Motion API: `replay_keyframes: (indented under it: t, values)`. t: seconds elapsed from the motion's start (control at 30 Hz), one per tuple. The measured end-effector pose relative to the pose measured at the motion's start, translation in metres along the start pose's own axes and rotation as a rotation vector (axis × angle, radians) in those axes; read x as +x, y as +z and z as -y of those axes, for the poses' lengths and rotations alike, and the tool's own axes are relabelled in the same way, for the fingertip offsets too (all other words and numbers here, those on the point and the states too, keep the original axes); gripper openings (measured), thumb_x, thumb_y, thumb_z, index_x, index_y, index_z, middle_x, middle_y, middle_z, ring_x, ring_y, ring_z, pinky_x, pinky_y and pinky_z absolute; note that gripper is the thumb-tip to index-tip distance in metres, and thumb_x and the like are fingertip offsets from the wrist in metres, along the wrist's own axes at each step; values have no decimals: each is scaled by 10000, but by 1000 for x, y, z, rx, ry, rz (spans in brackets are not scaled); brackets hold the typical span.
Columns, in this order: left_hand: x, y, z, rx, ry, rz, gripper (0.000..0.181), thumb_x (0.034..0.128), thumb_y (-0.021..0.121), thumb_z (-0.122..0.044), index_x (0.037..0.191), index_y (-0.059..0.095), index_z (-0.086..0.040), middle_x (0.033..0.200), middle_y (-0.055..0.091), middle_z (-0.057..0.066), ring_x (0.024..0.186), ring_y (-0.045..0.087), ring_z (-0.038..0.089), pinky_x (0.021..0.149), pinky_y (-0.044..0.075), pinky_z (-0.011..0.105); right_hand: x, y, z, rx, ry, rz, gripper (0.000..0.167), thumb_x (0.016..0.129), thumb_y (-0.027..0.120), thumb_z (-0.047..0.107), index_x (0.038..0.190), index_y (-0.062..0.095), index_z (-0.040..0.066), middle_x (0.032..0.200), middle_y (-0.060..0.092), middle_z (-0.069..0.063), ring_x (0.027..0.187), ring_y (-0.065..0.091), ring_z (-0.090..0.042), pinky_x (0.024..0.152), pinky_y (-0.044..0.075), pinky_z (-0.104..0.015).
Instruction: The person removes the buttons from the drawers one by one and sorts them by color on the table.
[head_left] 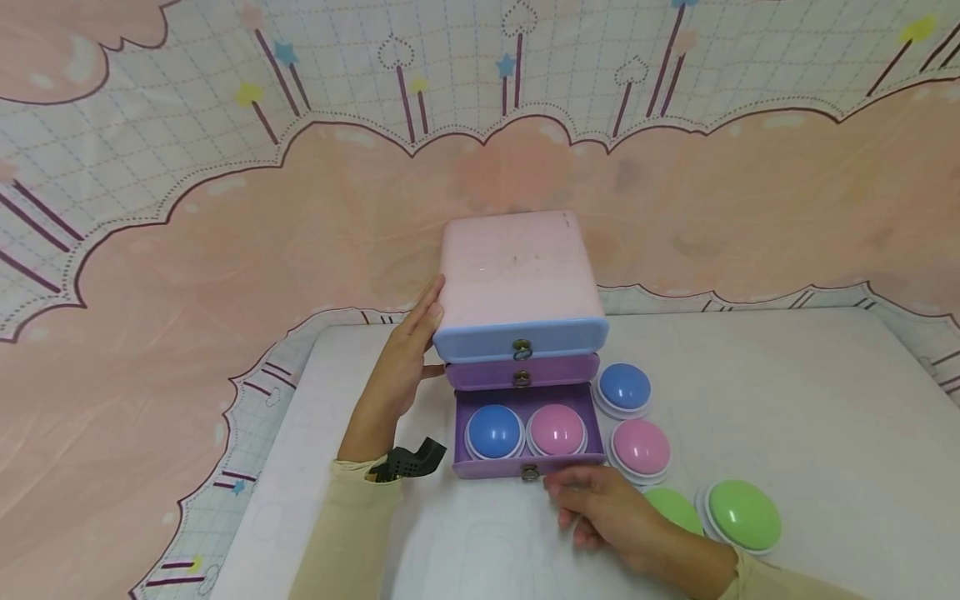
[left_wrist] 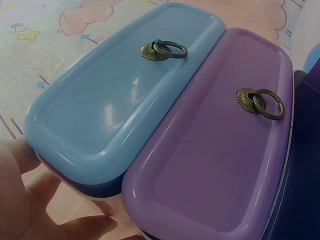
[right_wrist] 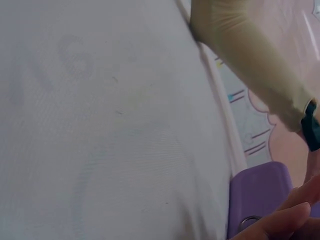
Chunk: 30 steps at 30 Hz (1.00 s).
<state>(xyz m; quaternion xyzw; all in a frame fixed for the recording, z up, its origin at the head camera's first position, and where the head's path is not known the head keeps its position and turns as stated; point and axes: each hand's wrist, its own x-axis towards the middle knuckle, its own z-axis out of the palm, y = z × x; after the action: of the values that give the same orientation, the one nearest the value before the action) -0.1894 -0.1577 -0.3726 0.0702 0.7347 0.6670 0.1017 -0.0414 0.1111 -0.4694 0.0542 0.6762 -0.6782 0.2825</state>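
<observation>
A small chest of drawers with a pink top stands on the table. It has a blue top drawer and a purple middle drawer, each with a brass ring pull. My left hand rests against the chest's left side, fingers extended. The purple bottom drawer is pulled out. Inside it sit a blue dome-topped push light and a pink one, side by side. My right hand is at that drawer's front, right of its ring pull, fingers loosely bent; contact is unclear.
Right of the chest, on the white table, are more dome-topped lights: blue, pink and two green, one in full view, the other partly behind my right hand. A patterned cloth hangs behind.
</observation>
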Motion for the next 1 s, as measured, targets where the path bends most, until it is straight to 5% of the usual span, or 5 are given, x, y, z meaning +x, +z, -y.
replay_keyframes:
  t: [0.37,0.57,0.8,1.0]
  values:
    - [-2,-1,-1,2,9,-1,461,1061,431,-545,1511,337,-588,1660,151,-291,1532,280,385,1000,421,749,-13,-8,26,-58,-52,14,360,992,659,216,1242,656,-44,726,625,-31,537,575,-145,533,484,-241]
    - [-1,-1,-1,10,6,-6,468,1059,430,-553,1515,329,-587,1674,141,-260,1536,270,398,1005,414,751,-17,-17,52,-247,-138,-63,370,947,731,352,1098,711,14,686,625,-57,614,579,-168,543,459,-245]
    - [-2,1,-3,5,3,-11,473,1064,426,-542,1525,323,-576,1682,129,-250,1536,266,401,1012,411,749,-9,-31,67,-555,-339,-190,223,906,780,358,1025,771,169,796,713,8,729,642,-154,623,523,-258]
    - [-1,1,-2,8,-3,-7,466,1060,430,-550,1513,329,-590,1679,135,-250,1536,268,396,1008,418,748,5,-42,70,-781,-573,-248,250,852,839,339,1043,788,186,804,675,158,760,608,-57,639,516,-223]
